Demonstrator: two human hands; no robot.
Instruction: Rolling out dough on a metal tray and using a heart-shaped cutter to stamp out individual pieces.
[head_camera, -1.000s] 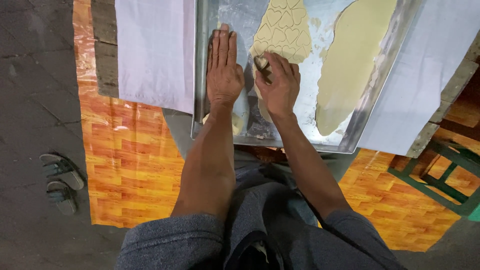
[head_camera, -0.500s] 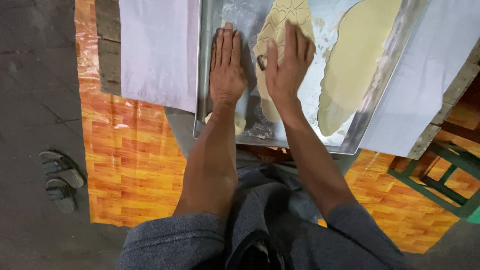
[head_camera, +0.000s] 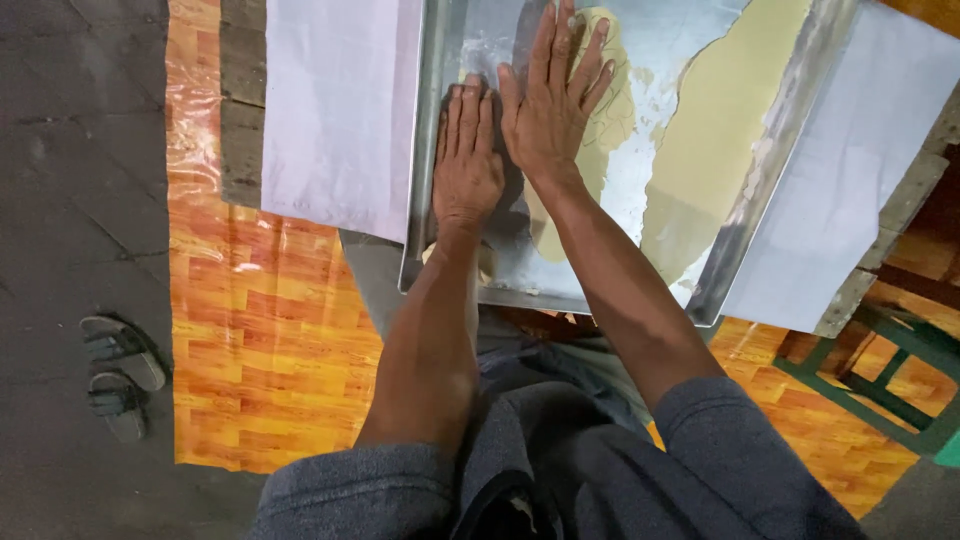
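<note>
A metal tray (head_camera: 440, 40) lies in front of me with pale yellow dough on it. My left hand (head_camera: 466, 160) lies flat, fingers together, on the tray's near left part. My right hand (head_camera: 550, 105) is spread flat, palm down, on a thin strip of dough (head_camera: 610, 120) in the middle of the tray. The two hands lie side by side, nearly touching. A larger sheet of dough (head_camera: 715, 140) covers the tray's right side. A small lump of dough (head_camera: 487, 265) shows beside my left wrist at the tray's near edge.
White sheets lie left (head_camera: 335, 110) and right (head_camera: 860, 160) of the tray. An orange wood-pattern mat (head_camera: 260, 350) covers the floor below. A pair of sandals (head_camera: 115, 375) sits on dark floor at the left. A green frame (head_camera: 880, 385) stands at the lower right.
My right hand, curled around a small thing a second ago, has opened and slid forward flat over the dough strip. My left hand stays flat on the tray.
</note>
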